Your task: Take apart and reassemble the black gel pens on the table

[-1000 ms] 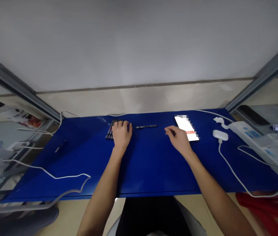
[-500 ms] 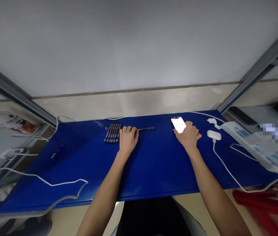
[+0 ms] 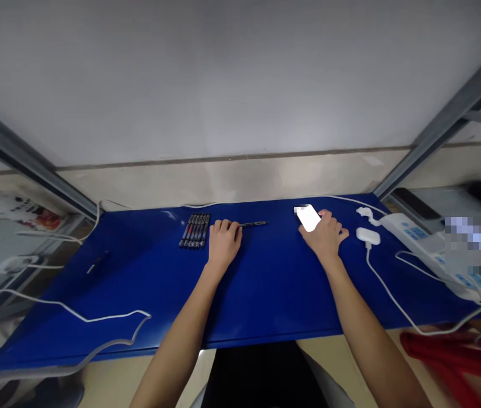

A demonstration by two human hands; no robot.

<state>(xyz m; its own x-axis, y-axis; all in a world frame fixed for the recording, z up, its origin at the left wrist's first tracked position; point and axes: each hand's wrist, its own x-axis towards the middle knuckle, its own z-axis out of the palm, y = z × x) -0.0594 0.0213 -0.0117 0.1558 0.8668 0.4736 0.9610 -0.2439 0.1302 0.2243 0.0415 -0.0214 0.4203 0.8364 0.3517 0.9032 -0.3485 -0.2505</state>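
Several dark pens [image 3: 195,231] lie side by side in a neat row on the blue desk [image 3: 274,294]. Just right of that row, my left hand [image 3: 224,242] rests low over the desk, its fingers closed on one end of a single pen [image 3: 255,224]. That pen lies crosswise, pointing right. My right hand [image 3: 327,233] grips the lower part of a phone [image 3: 309,217] whose screen glows white. My thumb is at the phone's left edge and my fingers are around its right side.
A white earbud case [image 3: 368,236] with a cable plugged in lies right of my right hand. Farther right is a white power strip [image 3: 435,255]. Another pen [image 3: 98,262] lies at the desk's left. A white cable [image 3: 116,316] crosses the front left.
My left hand has shifted very slightly right, away from the row of pens, still at the single pen. The right hand keeps its hold on the phone.
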